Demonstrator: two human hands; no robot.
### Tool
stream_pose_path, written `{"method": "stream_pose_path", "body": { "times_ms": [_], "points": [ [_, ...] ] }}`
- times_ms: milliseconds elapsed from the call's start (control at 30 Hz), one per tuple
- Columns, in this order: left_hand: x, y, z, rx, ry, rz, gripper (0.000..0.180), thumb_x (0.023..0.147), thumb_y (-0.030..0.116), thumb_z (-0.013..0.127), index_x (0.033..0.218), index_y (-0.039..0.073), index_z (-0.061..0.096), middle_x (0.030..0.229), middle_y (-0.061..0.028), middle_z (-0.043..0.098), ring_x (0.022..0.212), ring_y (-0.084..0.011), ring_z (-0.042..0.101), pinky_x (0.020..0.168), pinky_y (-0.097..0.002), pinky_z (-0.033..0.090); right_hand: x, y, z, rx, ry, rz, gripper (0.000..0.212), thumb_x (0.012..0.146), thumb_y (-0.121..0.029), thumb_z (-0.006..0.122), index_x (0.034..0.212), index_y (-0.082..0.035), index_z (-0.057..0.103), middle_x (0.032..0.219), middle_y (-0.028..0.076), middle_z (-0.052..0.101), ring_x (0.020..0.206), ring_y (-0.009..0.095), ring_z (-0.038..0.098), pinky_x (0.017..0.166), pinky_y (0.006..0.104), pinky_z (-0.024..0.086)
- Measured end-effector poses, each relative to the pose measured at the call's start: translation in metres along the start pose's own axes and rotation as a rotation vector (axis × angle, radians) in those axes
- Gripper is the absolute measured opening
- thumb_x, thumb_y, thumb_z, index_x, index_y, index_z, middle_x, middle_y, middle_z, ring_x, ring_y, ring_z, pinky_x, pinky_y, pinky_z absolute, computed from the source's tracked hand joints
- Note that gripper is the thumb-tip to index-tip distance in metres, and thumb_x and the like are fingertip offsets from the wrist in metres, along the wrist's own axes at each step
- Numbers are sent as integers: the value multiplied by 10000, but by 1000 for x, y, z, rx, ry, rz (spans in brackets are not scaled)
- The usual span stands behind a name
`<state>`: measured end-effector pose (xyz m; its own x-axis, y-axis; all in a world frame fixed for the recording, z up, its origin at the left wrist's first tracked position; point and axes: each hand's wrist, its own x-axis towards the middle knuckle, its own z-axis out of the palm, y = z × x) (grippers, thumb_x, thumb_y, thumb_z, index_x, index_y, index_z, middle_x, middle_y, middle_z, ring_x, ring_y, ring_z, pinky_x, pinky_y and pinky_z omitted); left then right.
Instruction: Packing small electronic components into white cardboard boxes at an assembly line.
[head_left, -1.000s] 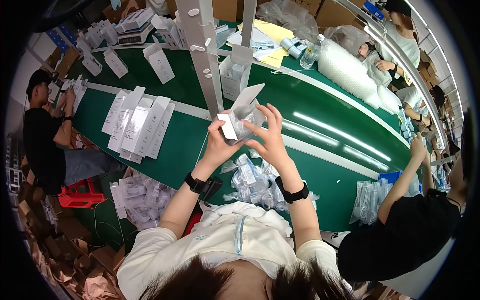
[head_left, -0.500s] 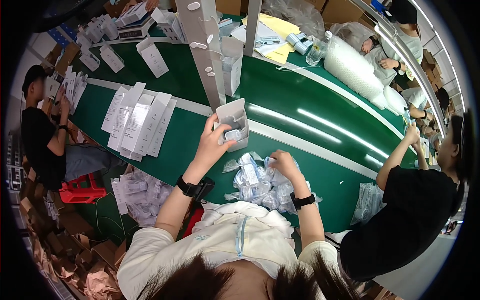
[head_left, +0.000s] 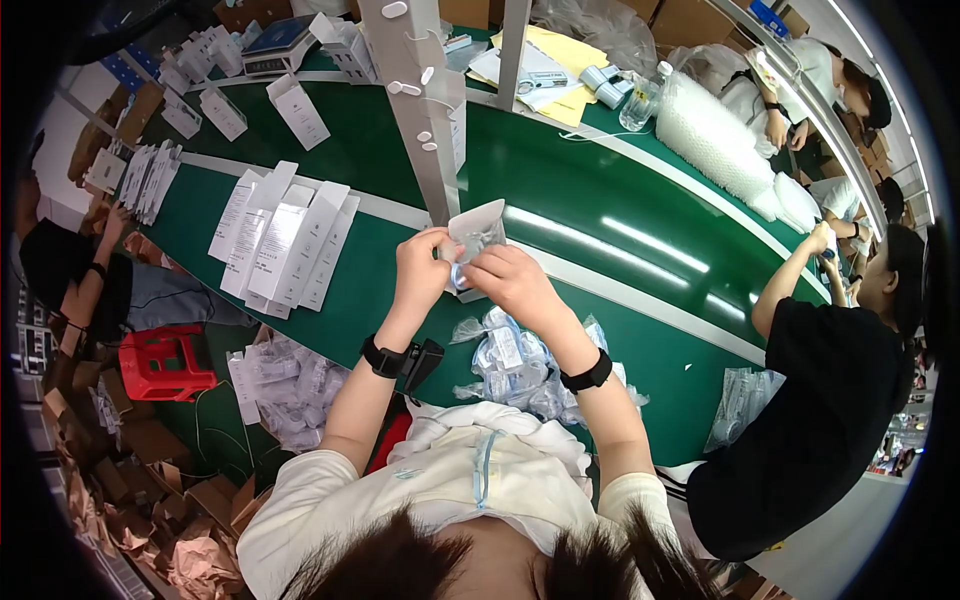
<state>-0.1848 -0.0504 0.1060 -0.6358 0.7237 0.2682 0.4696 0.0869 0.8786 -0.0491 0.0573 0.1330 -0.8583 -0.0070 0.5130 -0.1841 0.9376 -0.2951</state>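
An open white box stands upright on the green bench in front of me, its flap raised at the back. My left hand is closed at the box's left edge. My right hand pinches a small clear plastic bag with something blue and white in it at the box's mouth. The fingers of both hands nearly meet there and hide part of the box. Nearer to me, under my right forearm, lies a pile of clear bags holding white and blue parts.
Several flat white boxes lie overlapped to the left. A grey post rises just behind the open box. Below the bench at left sit a heap of bagged parts and a red stool. A co-worker sits close at right.
My right hand has left the bag pile and come up to the box with a small bag. My left hand has shifted to the box's left edge. The box stands slightly further right.
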Motion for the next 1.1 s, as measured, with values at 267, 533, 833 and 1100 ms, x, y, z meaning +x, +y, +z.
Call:
{"method": "stream_pose_path", "body": {
  "times_ms": [267, 533, 833, 1100],
  "points": [
    [11, -52, -106, 866, 369, 154, 674, 642, 253, 732, 1228, 105, 434, 1362, -134, 310, 1262, -362, 248, 985, -508, 254, -23, 5, 15, 29, 206, 177, 627, 555, -296, 777, 1079, -73, 515, 1152, 150, 445, 1141, 274, 394, 957, 405, 315],
    [-23, -169, -179, 1180, -42, -444, 763, 752, 184, 634, 1374, 182, 193, 1417, -82, 222, 1251, -418, 239, 878, -672, 266, -31, 37, 69, 682, 187, 581, 1109, 516, -143, 810, 1372, -43, 112, 1353, 177, 255, 1263, 293, 274, 1033, 356, 244],
    [-107, -33, -38, 834, -110, -399, 975, 562, 189, 766, 1357, 107, 208, 1336, -203, 246, 1147, -412, 279, 909, -499, 313, -83, 150, -33, 372, 885, 867, 1074, 538, -64, 783, 1377, -90, 112, 1319, 155, 316, 1197, 264, 363, 990, 343, 316],
    [-105, -85, -26, 619, -379, -343, 905, 612, 199, 754, 1339, 70, 231, 1257, -201, 369, 1112, -362, 373, 899, -436, 357, -206, 140, -89, -354, 496, 930, 963, 619, -192, 762, 1373, -72, 176, 1289, 206, 362, 1148, 358, 382, 970, 392, 320]
  ]
}}
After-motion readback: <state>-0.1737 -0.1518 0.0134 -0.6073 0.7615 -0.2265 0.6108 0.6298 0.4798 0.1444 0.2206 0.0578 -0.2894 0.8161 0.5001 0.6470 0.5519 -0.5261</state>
